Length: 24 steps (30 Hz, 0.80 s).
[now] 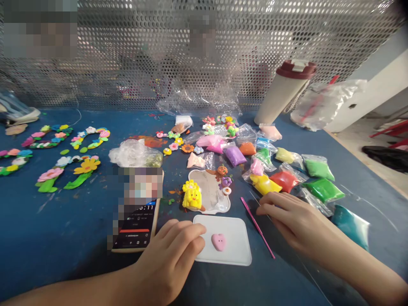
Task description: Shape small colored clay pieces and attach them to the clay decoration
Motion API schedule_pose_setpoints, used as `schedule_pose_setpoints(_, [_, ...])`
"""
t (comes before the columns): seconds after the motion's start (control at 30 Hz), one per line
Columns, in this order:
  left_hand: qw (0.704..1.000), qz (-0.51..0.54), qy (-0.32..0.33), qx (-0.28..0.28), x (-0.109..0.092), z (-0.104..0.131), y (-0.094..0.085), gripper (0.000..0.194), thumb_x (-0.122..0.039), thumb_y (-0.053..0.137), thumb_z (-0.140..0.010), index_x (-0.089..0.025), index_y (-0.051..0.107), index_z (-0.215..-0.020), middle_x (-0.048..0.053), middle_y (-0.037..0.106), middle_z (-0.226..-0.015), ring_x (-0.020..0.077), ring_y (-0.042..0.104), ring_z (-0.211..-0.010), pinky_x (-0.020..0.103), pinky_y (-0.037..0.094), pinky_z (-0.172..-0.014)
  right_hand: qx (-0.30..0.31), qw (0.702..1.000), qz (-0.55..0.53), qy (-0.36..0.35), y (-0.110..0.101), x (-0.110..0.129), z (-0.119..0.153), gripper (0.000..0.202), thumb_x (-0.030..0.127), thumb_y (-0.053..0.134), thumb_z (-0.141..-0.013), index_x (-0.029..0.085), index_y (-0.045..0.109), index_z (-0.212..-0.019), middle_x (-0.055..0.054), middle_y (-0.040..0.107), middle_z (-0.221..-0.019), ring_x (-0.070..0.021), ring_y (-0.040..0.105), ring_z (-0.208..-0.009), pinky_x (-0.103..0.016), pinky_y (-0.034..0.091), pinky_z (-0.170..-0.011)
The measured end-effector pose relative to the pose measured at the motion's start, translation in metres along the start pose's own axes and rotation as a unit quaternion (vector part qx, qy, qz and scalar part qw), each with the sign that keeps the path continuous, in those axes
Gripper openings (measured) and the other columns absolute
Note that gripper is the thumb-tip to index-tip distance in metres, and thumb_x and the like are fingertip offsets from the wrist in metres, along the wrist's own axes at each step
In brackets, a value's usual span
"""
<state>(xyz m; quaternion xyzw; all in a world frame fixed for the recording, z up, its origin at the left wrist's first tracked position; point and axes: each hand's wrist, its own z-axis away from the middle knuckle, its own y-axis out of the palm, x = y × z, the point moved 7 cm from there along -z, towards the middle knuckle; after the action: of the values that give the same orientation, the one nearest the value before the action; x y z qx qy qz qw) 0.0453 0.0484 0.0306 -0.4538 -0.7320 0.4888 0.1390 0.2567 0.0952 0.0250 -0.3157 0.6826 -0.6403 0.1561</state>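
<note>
A pink heart-shaped clay piece point(219, 242) with two small dark dots lies on a white board point(237, 255). My left hand point(175, 255) has its fingers curled together on the board's left edge. To the right, my right hand point(290, 216) pinches a thin needle-like tool point(254, 197), mostly hidden by the fingers. Between the board and that hand lies a pink stick tool point(257, 227). Behind the board is a mirror-like plate point(208, 191), with a yellow smiling clay figure point(192, 196) at its left and small clay pieces along its right edge.
A phone point(135, 229) lies left of the board. Bags of coloured clay point(264, 184) spread across the right side. A tumbler point(285, 91) and a plastic bag with a straw point(325, 104) stand behind. Decorated clay rings point(83, 170) are at left, before a perforated metal panel point(134, 55).
</note>
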Motion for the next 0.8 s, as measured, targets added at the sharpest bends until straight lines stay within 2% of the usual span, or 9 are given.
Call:
schedule_pose_setpoints(0.2, [0.999, 0.032, -0.008, -0.009, 0.0013, -0.0011, -0.0002, 0.02, -0.001, 0.042, -0.089, -0.014, 0.057, -0.087, 0.007, 0.061, -0.095, 0.0183, 0.058, -0.087, 0.032, 0.049, -0.079, 0.001, 1.0, 0.005, 0.006, -0.0004, -0.0001, -0.0013, 0.033, 0.002, 0.034, -0.085, 0.019, 0.061, -0.09, -0.01, 0.066, -0.091, -0.0204, 0.066, -0.074, -0.033, 0.054, -0.063])
schedule_pose_setpoints(0.43, [0.999, 0.002, -0.007, -0.032, -0.0002, -0.0047, -0.0013, 0.021, -0.004, 0.04, -0.089, -0.015, 0.052, -0.076, 0.005, 0.058, -0.081, 0.0186, 0.053, -0.075, 0.034, 0.044, -0.069, 0.002, 1.0, 0.0, 0.019, 0.0008, -0.002, -0.0017, 0.032, 0.003, 0.034, -0.087, 0.02, 0.061, -0.09, -0.008, 0.065, -0.089, -0.0197, 0.065, -0.073, -0.032, 0.052, -0.062])
schedule_pose_setpoints(0.63, [0.999, -0.011, -0.03, -0.023, 0.0046, -0.002, 0.0013, 0.019, -0.005, 0.039, -0.089, -0.015, 0.054, -0.085, 0.008, 0.058, -0.09, 0.0203, 0.053, -0.082, 0.036, 0.046, -0.077, 0.002, 1.0, -0.009, 0.026, 0.0014, -0.0028, -0.0022, 0.029, 0.009, 0.035, -0.09, 0.02, 0.06, -0.083, -0.007, 0.063, -0.081, -0.0183, 0.061, -0.067, -0.03, 0.049, -0.059])
schedule_pose_setpoints(0.8, [1.0, 0.014, -0.009, -0.002, 0.0027, 0.0008, 0.0056, 0.025, 0.001, 0.036, -0.09, -0.013, 0.056, -0.097, 0.008, 0.057, -0.098, 0.0191, 0.053, -0.089, 0.033, 0.046, -0.084, 0.014, 1.0, -0.001, 0.027, 0.0055, -0.005, -0.0012, 0.028, 0.009, 0.033, -0.091, 0.019, 0.058, -0.083, -0.007, 0.062, -0.082, -0.0184, 0.061, -0.068, -0.031, 0.05, -0.06])
